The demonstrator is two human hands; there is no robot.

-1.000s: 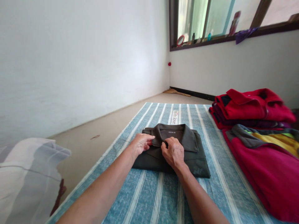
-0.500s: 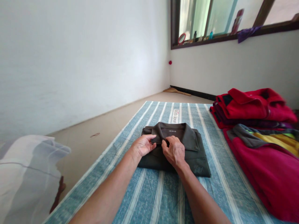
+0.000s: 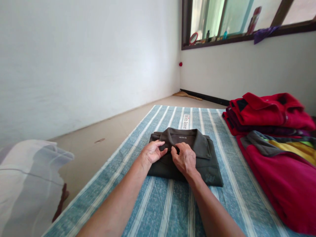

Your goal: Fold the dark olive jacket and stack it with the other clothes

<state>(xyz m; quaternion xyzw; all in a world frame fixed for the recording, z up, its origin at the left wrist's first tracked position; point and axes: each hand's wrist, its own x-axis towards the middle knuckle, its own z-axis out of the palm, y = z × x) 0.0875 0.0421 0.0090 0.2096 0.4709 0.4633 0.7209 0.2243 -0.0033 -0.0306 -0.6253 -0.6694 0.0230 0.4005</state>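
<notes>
While the left hand [image 3: 153, 152] and right hand [image 3: 184, 160] sit close together on the collar [image 3: 180, 135], their grip unclear, one folded dark olive polo shirt [image 3: 209, 168] lies on a blue striped mat [image 3: 168, 210], two piles of red fleece clothing [image 3: 269, 113] to its right.

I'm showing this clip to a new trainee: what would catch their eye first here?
The strong reds at the right come first: a folded red jacket stacked on other clothes, and beside it a magenta fleece with yellow and grey panels. In the centre, a folded dark olive collared shirt lies on a blue-and-white striped mat, with the left hand and right hand at its collar.
</notes>
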